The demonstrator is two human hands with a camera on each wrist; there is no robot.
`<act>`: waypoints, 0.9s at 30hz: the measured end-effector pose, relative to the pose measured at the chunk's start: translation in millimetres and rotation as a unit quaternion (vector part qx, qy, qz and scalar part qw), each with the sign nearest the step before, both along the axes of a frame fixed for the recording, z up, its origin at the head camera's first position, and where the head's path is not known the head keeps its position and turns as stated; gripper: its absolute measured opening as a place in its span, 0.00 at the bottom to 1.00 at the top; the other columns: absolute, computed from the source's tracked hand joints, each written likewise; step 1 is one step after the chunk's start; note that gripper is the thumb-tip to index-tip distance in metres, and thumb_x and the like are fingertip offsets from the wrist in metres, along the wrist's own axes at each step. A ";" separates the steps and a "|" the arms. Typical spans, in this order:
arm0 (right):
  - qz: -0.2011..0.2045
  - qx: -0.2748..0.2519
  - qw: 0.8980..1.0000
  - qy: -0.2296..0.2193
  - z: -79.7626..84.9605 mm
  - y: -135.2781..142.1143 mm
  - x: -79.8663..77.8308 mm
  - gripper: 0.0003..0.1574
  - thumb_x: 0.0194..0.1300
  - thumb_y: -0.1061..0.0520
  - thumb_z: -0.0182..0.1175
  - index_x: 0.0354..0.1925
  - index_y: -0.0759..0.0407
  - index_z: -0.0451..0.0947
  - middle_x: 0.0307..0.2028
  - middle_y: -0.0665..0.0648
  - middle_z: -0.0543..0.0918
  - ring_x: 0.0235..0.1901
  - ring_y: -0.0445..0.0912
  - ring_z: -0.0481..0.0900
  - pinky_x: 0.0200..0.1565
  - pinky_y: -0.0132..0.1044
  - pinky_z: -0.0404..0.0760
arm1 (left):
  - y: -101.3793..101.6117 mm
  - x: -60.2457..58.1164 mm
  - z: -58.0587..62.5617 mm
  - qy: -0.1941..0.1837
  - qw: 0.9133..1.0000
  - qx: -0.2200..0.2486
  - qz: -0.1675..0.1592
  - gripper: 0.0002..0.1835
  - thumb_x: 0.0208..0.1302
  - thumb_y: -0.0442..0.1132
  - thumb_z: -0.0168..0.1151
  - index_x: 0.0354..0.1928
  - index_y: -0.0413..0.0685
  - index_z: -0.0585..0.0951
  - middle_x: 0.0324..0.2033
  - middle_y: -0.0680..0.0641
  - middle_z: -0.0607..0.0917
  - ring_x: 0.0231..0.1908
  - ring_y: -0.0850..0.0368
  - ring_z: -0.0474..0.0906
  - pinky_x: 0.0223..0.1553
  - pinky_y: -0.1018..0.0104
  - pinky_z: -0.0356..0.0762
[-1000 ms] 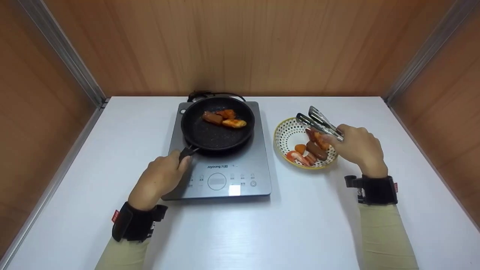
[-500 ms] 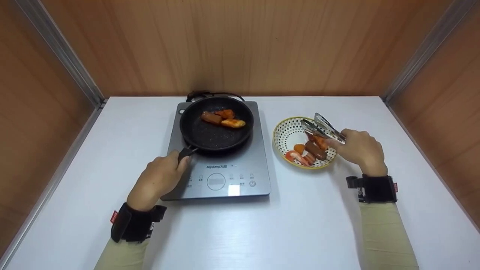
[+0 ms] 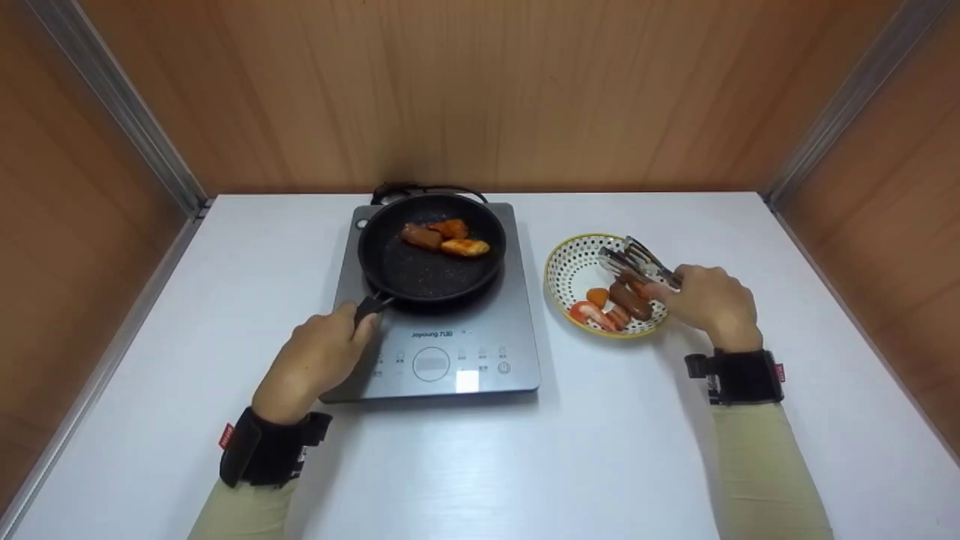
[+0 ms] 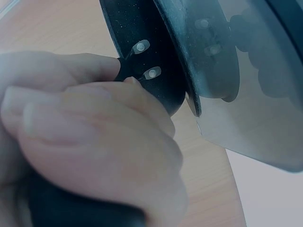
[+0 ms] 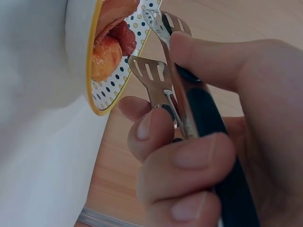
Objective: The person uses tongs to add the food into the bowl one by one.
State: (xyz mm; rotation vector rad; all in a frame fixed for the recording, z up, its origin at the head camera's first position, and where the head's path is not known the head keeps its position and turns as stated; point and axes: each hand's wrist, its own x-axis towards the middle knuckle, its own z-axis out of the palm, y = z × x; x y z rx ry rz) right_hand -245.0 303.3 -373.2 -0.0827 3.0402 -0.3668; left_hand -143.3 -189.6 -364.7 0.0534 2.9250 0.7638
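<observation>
My left hand (image 3: 315,356) grips the black handle (image 3: 370,306) of a frying pan (image 3: 427,277), which sits on an induction cooker (image 3: 487,330). Inside the pan lie a brown sausage piece (image 3: 421,237), a reddish-orange piece (image 3: 450,228) and a yellow browned piece (image 3: 465,247). Metal tongs (image 3: 637,259) with slotted ends and dark grips are held in my right hand (image 3: 709,304). Their ends are spread apart over the dotted bowl (image 3: 577,259), close to the food. That bowl holds a sausage (image 3: 630,300), a shrimp (image 3: 598,315), an orange piece (image 3: 598,297) and other pieces, partly hidden by my thumb.
A black cord (image 3: 435,187) runs behind the cooker along the back of the white table (image 3: 450,465). Wooden panels (image 3: 480,97) stand behind and at both sides. The bowl is to the right of the cooker, with a gap between them.
The tongs have come down toward the food in the bowl, and my right hand has lowered slightly with them. My left hand keeps its grip on the pan handle.
</observation>
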 end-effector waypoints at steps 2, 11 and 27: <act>-0.001 0.001 1.000 -0.004 -1.0 -1.8 -0.7 0.46 0.75 0.29 0.58 0.61 0.72 0.78 0.45 0.72 0.84 0.37 0.61 0.77 0.33 0.52 0.75 | -0.1 0.0 -0.3 -0.003 1.000 0.001 0.002 0.19 0.86 0.50 0.46 0.45 0.40 0.74 0.28 0.42 0.79 0.29 0.47 0.76 0.28 0.55 0.72; 0.005 0.007 1.000 -0.007 -4.5 -8.2 -2.4 0.44 0.76 0.32 0.58 0.63 0.70 0.78 0.43 0.70 0.84 0.37 0.60 0.77 0.33 0.50 0.73 | -0.9 -1.9 -1.0 -0.012 1.000 0.002 0.004 0.19 0.86 0.51 0.45 0.45 0.42 0.74 0.29 0.42 0.79 0.30 0.47 0.76 0.30 0.55 0.73; 0.020 0.010 1.000 0.003 -7.3 -8.9 -2.2 0.38 0.76 0.35 0.58 0.63 0.64 0.80 0.46 0.70 0.85 0.39 0.61 0.77 0.34 0.54 0.75 | -1.5 -1.1 -2.5 0.000 1.000 -0.001 -0.003 0.18 0.86 0.50 0.46 0.42 0.42 0.73 0.26 0.43 0.77 0.28 0.48 0.75 0.27 0.57 0.71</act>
